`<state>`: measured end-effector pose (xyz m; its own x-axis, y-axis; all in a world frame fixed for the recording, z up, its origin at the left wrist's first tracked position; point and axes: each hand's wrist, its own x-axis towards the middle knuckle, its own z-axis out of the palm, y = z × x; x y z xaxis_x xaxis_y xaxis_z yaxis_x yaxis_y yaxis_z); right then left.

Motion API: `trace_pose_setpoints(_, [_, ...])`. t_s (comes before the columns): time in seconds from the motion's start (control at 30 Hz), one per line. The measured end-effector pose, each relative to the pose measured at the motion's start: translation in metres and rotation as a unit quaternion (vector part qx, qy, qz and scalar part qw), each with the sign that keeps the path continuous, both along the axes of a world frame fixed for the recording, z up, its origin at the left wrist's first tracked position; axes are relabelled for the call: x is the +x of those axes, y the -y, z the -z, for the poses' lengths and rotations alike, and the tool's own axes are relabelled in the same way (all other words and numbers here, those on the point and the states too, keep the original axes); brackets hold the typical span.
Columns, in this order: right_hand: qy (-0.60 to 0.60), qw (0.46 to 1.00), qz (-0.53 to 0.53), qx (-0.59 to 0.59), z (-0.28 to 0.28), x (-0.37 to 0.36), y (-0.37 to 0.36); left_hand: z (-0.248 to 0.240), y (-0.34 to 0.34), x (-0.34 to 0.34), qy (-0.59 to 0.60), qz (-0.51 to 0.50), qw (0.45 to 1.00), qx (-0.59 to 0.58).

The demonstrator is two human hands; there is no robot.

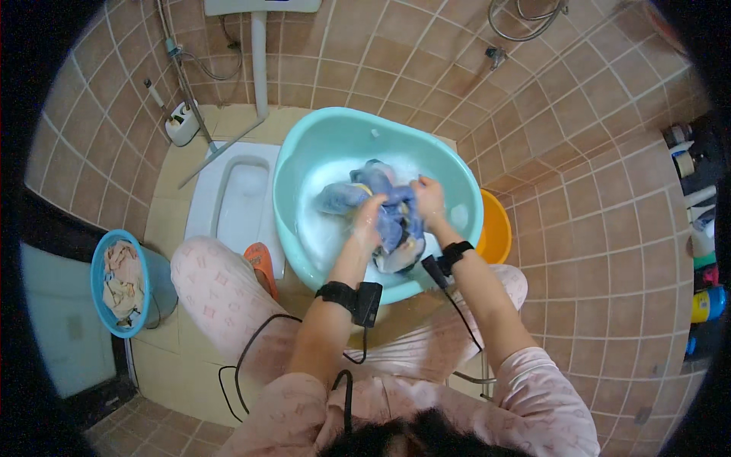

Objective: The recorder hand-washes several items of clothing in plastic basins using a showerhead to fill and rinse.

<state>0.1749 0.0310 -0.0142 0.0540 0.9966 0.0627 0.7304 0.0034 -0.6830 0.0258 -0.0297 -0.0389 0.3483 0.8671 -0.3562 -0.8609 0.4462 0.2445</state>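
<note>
A large turquoise tub [298, 152] stands between my knees, with sudsy water inside. In it lies a bundle of wet blue clothes [343, 198] with dark and pale patches. My left hand [370, 216] is closed on the near left part of the bundle. At its right side my right hand [429, 199] grips the blue cloth too, fingers curled round it. The cloth is bunched between the two hands, and its shape cannot be made out. Black straps with small boxes and cables sit on both wrists.
A squat toilet [245, 199] adjoins the tub's left side, with a toilet brush holder [181, 124] behind it. A blue bucket [145, 266] of clothes stands at far left. An orange basin [495, 228] sits partly behind the tub. Bottles [708, 305] line the right wall.
</note>
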Motion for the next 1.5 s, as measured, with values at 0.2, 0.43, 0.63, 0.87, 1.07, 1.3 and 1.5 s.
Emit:
trace_pose_setpoints(0.2, [-0.261, 0.847, -0.030, -0.463, 0.057, 0.123, -0.017, -0.024, 0.021, -0.002, -0.211, 0.093, 0.968, 0.103])
trace_pose_setpoints(0.43, [-0.393, 0.809, -0.156, -0.409, 0.051, 0.011, -0.002, -0.029, 0.028, -0.019, -0.280, 0.275, 0.907, 0.151])
trace_pose_setpoints(0.63, [-0.501, 0.772, 0.081, -0.381, 0.060, 0.068, -0.040, -0.018, 0.022, -0.036, -0.392, 0.180, 0.902, 0.037])
trace_pose_setpoints(0.87, [-0.274, 0.950, -0.123, -0.081, -0.114, 0.040, 0.016, -0.054, -0.009, -0.055, -0.294, -0.007, 0.955, -0.035])
trace_pose_setpoints(1.07, [-0.118, 0.960, -0.214, 0.139, -0.060, 0.032, 0.046, -0.042, -0.022, 0.028, -0.072, 0.082, 0.988, -0.107])
trace_pose_setpoints(1.3, [-0.061, 0.967, -0.218, 0.119, -0.041, -0.024, 0.079, 0.080, -0.006, 0.041, 0.139, 0.103, 0.985, 0.023])
trace_pose_setpoints(1.5, [-0.073, 0.996, -0.026, 0.040, 0.005, 0.003, 0.015, 0.029, -0.019, 0.062, -0.027, 0.033, 0.998, -0.044])
